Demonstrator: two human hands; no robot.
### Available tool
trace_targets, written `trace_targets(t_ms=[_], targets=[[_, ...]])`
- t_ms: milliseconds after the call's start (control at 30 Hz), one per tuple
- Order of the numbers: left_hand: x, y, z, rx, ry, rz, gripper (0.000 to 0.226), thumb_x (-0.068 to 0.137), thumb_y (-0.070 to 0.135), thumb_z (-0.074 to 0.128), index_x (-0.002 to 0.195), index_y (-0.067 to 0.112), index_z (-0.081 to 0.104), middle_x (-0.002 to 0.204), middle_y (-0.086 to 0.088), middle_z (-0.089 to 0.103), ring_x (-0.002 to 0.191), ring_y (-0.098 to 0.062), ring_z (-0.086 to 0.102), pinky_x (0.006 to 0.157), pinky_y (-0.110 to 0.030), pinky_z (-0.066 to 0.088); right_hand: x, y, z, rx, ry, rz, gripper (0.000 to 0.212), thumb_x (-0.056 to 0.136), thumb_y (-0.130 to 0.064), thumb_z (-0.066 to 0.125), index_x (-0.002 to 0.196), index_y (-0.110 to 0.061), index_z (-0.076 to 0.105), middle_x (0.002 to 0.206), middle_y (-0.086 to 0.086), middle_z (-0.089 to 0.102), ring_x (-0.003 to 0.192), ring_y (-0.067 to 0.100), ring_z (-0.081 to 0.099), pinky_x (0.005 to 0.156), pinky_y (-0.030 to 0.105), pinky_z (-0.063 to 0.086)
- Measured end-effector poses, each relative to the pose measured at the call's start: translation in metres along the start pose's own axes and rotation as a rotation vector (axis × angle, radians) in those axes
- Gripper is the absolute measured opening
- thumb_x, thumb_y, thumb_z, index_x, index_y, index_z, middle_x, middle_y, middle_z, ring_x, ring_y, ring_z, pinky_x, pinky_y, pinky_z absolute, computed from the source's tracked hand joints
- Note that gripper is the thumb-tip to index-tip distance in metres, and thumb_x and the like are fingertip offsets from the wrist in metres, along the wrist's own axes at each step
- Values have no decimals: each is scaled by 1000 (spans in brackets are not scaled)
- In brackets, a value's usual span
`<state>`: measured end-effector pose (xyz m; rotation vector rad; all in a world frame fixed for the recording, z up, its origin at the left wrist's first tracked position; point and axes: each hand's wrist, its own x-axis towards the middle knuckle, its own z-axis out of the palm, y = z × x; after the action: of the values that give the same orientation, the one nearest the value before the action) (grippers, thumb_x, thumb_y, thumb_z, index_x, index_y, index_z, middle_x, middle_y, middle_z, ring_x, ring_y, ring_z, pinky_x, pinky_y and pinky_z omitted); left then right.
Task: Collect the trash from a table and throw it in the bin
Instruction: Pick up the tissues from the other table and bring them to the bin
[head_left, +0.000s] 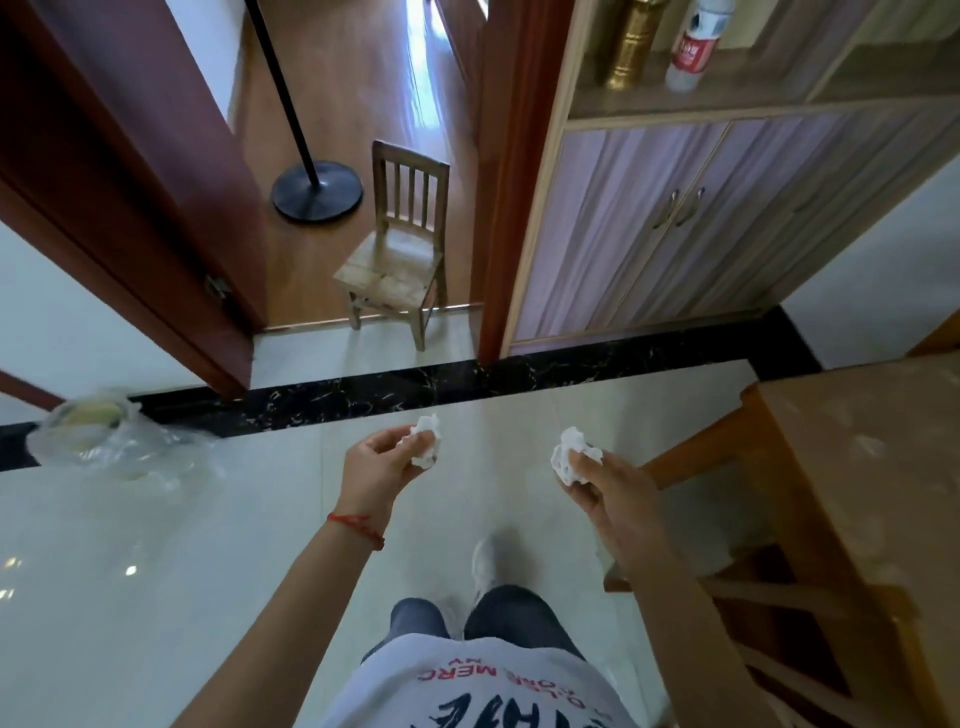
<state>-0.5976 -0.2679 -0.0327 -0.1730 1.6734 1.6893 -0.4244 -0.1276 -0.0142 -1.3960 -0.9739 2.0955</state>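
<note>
My left hand (382, 462) holds a crumpled white tissue (427, 441) in its curled fingers, out over the pale tiled floor. A little to the right, my right hand (605, 488) grips a second crumpled white tissue (569, 457). The bin (93, 431) stands on the floor at the left, lined with a clear plastic bag, its rim greenish and blurred. It is well to the left of both hands. The wooden table (872, 457) shows at the right edge, its top bare and scuffed.
A small wooden chair (397, 260) stands in the open doorway ahead, with a black lamp base (317, 189) behind it. A dark red door (130, 171) hangs open at the left. A cabinet (675, 218) with a bottle (696, 47) stands at the right.
</note>
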Motion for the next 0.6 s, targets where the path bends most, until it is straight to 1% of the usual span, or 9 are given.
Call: trace_targets(t_ms=[67,133,200,233,300,367,467,533,600], targets=[[26,11,17,-2,-17,-9,12,81,2,64,93,1,62,96,-18,64,86,-25,63,66,-22,57,28,-15,9,5,14,7,6,85,1,59,85,-2,65,89,7,67,85,18,65,73,24,56],[52,22,36,7,-33,-9,16,81,2,64,96,-1,62,92,-15,64,84,-23,63,64,-21,57,57,-29,16,-13,23,-1,6,84,0,61,88,0,65,92,9,67,89,21,65,74,24,56],[78,34,55,26,-53,-2,18,81,3,64,98,0,62,93,-14,65,86,-23,63,64,-20,57,85,-47,22,-29,4,-23,5,84,-1,61,82,0,66,87,10,66,88,21,65,80,28,56],[91,40,66,31,-65,2,17,81,4,64,98,0,63,94,-14,65,87,-23,63,66,-21,57,98,-57,26,-35,-12,-39,9,84,-1,61,77,0,66,85,11,65,89,21,65,84,31,54],[114,56,89,49,-77,1,16,81,5,65,97,1,63,93,-14,65,86,-23,63,66,-20,57,121,-78,32,-40,-17,-54,12,84,-2,61,74,1,65,85,14,65,91,23,64,86,32,53],[133,72,111,77,-76,1,17,81,4,65,97,0,63,89,-14,65,84,-23,63,66,-20,56,142,-97,36,-29,-8,-54,9,84,-2,62,76,2,65,88,16,64,92,23,64,85,31,53],[158,94,145,89,-91,12,19,81,3,64,99,-2,62,85,-13,64,79,-22,62,65,-19,55,172,-121,41,-25,15,-59,11,83,-3,63,73,2,64,88,18,64,89,22,64,81,29,55],[171,106,164,89,-111,5,15,82,1,63,96,-2,62,83,-13,64,78,-21,62,61,-17,55,187,-136,44,-25,48,-60,8,83,-3,64,77,0,67,86,15,67,86,21,66,77,26,56],[183,114,181,103,-126,-3,16,82,0,62,98,-3,62,83,-13,64,77,-21,62,60,-16,55,200,-148,45,-18,66,-65,8,84,-4,63,78,-2,68,79,9,69,78,14,68,71,22,57]])
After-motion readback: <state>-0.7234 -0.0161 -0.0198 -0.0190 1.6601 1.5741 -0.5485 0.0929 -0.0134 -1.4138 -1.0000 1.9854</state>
